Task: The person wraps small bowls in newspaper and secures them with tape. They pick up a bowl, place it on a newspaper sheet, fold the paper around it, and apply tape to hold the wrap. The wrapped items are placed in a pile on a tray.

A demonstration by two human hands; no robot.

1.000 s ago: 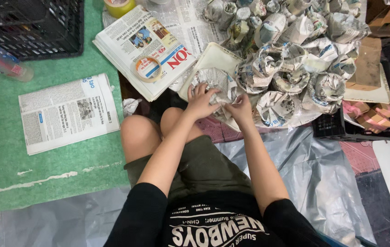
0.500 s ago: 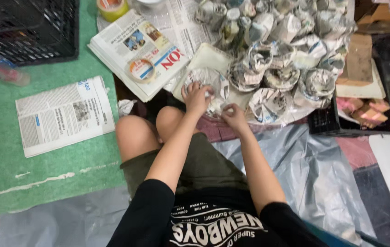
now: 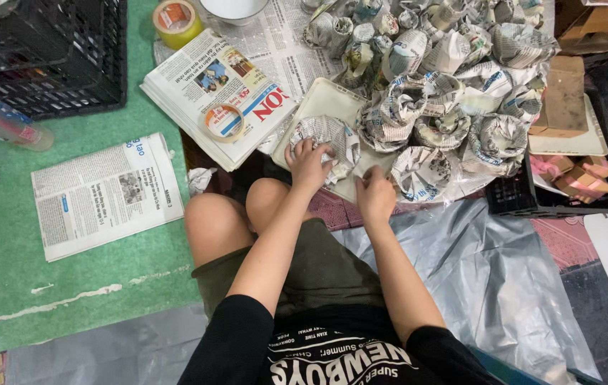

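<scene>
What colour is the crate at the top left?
Black, seen in the head view: the crate.

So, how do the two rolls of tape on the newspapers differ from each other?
The roll of clear tape lies flat in the middle of the folded newspaper stack; the yellow roll sits at the top edge of the picture, beside a white bowl. The clear roll looks thin and pale; the yellow roll looks taller and brighter. Both are round, and neither hand touches them.
</scene>
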